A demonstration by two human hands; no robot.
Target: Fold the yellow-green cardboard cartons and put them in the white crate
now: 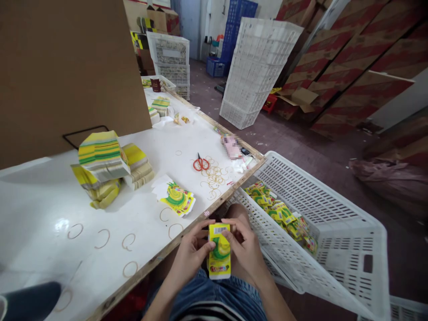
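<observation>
A small yellow and green box (pixel 220 256) is held upright over my lap, its barcode near the top end. My left hand (pixel 194 249) grips its left side, thumb on the front. On the right side, my right hand (pixel 245 245) holds the same box, with its thumb near the barcode. Flat printed cartons (pixel 177 198) lie on the white table (pixel 143 240) just beyond my hands. Farther left are bundled stacks of flat cartons (pixel 100 154). Red-handled scissors (pixel 201 164) rest beside a scatter of rubber bands (pixel 214 174).
A white crate (pixel 334 218) with many yellow boxes (pixel 282 216) stands right of the table edge. A large cardboard sheet (pixel 67 76) rises at the left. A dark cylinder (pixel 31 301) lies bottom left. Stacked white crates (pixel 257 67) stand behind on the floor.
</observation>
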